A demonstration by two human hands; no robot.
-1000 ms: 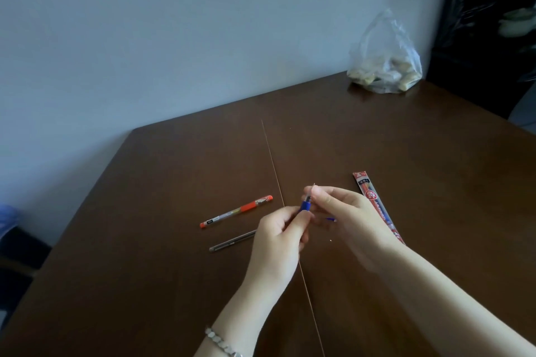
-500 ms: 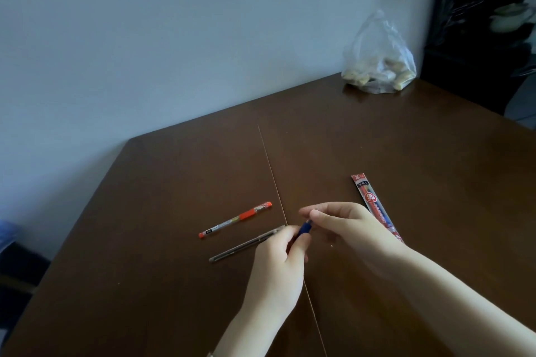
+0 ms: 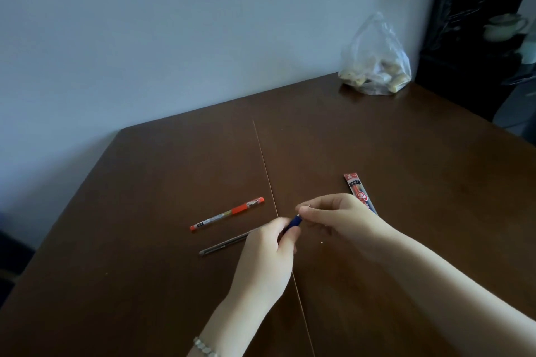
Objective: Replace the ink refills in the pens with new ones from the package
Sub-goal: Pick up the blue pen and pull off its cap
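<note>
My left hand (image 3: pixel 268 255) grips a blue pen (image 3: pixel 293 223) by its barrel; most of the pen is hidden in the fist. My right hand (image 3: pixel 336 216) pinches the pen's tip end, where a thin metal point shows between thumb and forefinger. An orange pen (image 3: pixel 227 214) lies on the brown table (image 3: pixel 162 284) to the left. A thin dark refill (image 3: pixel 224 243) lies just below it, its right end passing behind my left hand. The red refill package (image 3: pixel 357 188) lies behind my right hand, partly covered.
A clear plastic bag (image 3: pixel 375 62) with pale lumps inside sits at the table's far right corner against the wall. A dark cabinet (image 3: pixel 470 32) stands to the right. A seam runs down the middle of the table. A bracelet is on my left wrist.
Both hands with the blue pen dropped lower toward the table, then stayed near the seam. My right fingers moved onto the pen's tip. The other objects did not move.
</note>
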